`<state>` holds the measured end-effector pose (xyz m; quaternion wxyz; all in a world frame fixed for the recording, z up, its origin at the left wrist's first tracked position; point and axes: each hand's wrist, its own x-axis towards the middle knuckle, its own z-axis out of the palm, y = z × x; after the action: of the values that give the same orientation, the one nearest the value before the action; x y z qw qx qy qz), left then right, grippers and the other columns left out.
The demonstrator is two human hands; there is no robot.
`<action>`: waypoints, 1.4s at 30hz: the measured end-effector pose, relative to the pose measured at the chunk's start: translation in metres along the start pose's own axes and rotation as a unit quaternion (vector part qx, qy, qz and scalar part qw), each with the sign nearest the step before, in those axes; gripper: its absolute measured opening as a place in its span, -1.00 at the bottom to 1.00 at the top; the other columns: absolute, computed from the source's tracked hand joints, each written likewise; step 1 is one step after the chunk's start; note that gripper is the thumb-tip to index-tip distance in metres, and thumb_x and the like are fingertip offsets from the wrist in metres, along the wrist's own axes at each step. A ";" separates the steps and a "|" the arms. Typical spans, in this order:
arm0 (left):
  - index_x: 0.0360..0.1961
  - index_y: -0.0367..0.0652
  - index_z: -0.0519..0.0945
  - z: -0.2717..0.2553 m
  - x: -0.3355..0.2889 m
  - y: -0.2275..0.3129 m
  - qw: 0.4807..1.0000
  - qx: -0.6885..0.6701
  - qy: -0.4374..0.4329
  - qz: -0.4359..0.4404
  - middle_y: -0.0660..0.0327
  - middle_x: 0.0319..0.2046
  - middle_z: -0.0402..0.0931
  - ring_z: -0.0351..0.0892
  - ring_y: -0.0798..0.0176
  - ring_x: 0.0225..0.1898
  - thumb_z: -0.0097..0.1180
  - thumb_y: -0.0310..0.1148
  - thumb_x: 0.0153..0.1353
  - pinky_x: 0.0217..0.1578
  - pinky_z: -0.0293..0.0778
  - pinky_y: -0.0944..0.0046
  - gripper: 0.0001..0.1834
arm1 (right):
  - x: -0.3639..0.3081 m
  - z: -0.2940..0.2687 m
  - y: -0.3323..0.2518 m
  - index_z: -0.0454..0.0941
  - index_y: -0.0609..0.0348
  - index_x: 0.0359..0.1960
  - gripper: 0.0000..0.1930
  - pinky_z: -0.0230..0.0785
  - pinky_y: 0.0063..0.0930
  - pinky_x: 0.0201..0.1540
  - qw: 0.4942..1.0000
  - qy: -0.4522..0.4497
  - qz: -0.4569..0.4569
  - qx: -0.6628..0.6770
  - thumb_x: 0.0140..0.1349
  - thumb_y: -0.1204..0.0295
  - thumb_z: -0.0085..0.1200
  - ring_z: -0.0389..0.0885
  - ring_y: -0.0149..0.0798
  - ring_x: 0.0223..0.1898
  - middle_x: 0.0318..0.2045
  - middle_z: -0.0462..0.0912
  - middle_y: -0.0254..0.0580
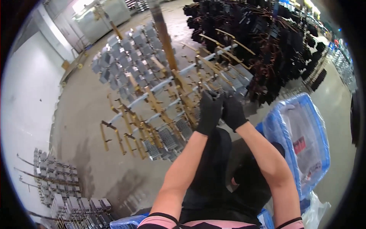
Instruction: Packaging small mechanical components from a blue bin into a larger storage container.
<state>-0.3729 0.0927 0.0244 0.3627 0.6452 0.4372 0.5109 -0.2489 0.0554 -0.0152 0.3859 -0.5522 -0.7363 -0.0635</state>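
Both my hands wear black gloves and are raised close together at the right part of a hanging rack (154,88) with pale blue bars and brass-coloured hooks. My left hand (209,112) has its fingers curled in beside a hook. Right beside it, my right hand (233,110) is closed too, its fingertips near those of the left. Whatever lies between the fingers is too small or hidden to make out. Grey finned metal parts (167,138) hang low on the rack. More finned parts (233,78) hang just beyond my hands.
To my right stands a blue crate (323,139) lined with clear plastic. Behind the rack hang many silver parts (126,57) and, farther right, a dense mass of dark parts (263,42). More racked grey parts (57,171) stand at lower left. A brownish post (164,38) rises behind the rack.
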 end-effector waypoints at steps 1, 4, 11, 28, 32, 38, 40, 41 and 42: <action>-0.26 -0.23 0.40 0.000 0.004 0.000 0.997 -0.069 -0.022 -0.007 0.14 -0.44 0.48 0.45 0.21 -0.38 0.21 -0.36 0.21 -0.31 0.40 0.18 -0.76 | 0.000 0.001 0.002 0.49 0.20 0.08 -0.50 0.40 -0.01 0.01 1.000 -0.003 0.012 -0.013 0.01 0.53 0.15 0.52 0.24 -0.03 -0.09 0.57 0.19; -0.28 -0.26 0.39 0.006 -0.001 0.003 0.997 -0.081 0.013 0.013 0.08 -0.46 0.47 0.47 0.13 -0.40 0.24 -0.35 0.16 -0.34 0.40 0.12 -0.71 | -0.002 -0.001 0.003 0.47 0.20 0.11 -0.48 0.41 -0.01 -0.04 0.999 -0.020 0.042 -0.028 0.02 0.50 0.15 0.53 0.23 -0.08 -0.15 0.58 0.19; -0.31 -0.27 0.40 -0.004 -0.011 0.003 0.992 -0.126 -0.010 -0.004 0.11 -0.45 0.46 0.45 0.17 -0.42 0.26 -0.35 0.16 -0.35 0.39 0.15 -0.71 | 0.017 -0.008 0.012 0.35 0.17 0.27 -0.36 0.42 0.02 -0.01 0.992 -0.068 0.094 -0.049 0.09 0.33 0.17 0.50 0.27 -0.01 -0.06 0.55 0.26; -0.13 -0.27 0.43 -0.028 -0.109 0.001 0.962 0.178 -0.147 0.149 0.01 -0.26 0.48 0.47 -0.03 -0.23 0.16 -0.20 0.28 -0.15 0.39 0.03 -0.65 | -0.090 -0.271 0.017 0.25 0.16 0.35 -0.22 0.36 -0.13 0.16 0.977 -0.060 0.204 0.000 0.05 0.33 0.28 0.51 0.12 0.10 0.16 0.48 0.15; -0.03 -0.29 0.42 -0.012 -0.127 -0.003 0.922 0.267 -0.151 0.238 -0.09 -0.13 0.49 0.48 -0.19 -0.08 0.18 -0.15 0.23 0.04 0.36 -0.07 -0.54 | -0.150 -0.334 0.075 0.32 0.13 0.31 -0.31 0.43 -0.33 0.04 0.943 -0.038 0.326 -0.060 0.07 0.52 0.26 0.55 -0.14 0.02 0.07 0.56 0.00; 0.08 -0.29 0.40 -0.006 -0.130 -0.003 0.927 0.255 -0.216 0.169 -0.17 -0.01 0.46 0.42 -0.34 0.08 0.21 -0.11 0.18 0.24 0.23 -0.14 -0.42 | -0.230 -0.327 0.184 0.37 0.10 0.27 -0.33 0.41 -0.18 0.03 0.916 -0.042 0.359 -0.175 0.03 0.54 0.22 0.54 0.05 -0.06 0.00 0.55 0.08; 0.09 -0.29 0.40 -0.008 -0.135 -0.010 0.919 0.294 -0.195 0.176 -0.17 0.01 0.46 0.41 -0.35 0.10 0.21 -0.10 0.18 0.25 0.23 -0.14 -0.41 | -0.233 -0.317 0.212 0.37 0.09 0.26 -0.33 0.39 -0.14 0.08 0.918 -0.037 0.351 -0.183 0.02 0.55 0.19 0.52 0.10 -0.04 0.00 0.54 0.11; 0.10 -0.29 0.40 -0.008 -0.136 -0.013 0.914 0.314 -0.185 0.179 -0.17 0.02 0.46 0.40 -0.35 0.11 0.21 -0.09 0.18 0.26 0.22 -0.13 -0.41 | -0.231 -0.312 0.224 0.37 0.09 0.26 -0.33 0.39 -0.14 0.08 0.917 -0.034 0.354 -0.179 0.02 0.55 0.19 0.52 0.10 -0.04 0.00 0.54 0.11; 0.10 -0.29 0.40 -0.006 -0.136 -0.016 0.912 0.317 -0.188 0.182 -0.17 0.02 0.46 0.40 -0.35 0.11 0.21 -0.09 0.18 0.26 0.22 -0.13 -0.41 | -0.228 -0.307 0.237 0.38 0.11 0.25 -0.36 0.38 -0.12 0.11 0.923 -0.018 0.337 -0.184 0.03 0.52 0.17 0.48 0.13 0.02 0.01 0.54 0.14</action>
<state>-0.3952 -0.0287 -0.0356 0.1151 0.8787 0.3750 0.2720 0.1291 -0.1883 -0.0264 0.2627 -0.8299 -0.4892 -0.0544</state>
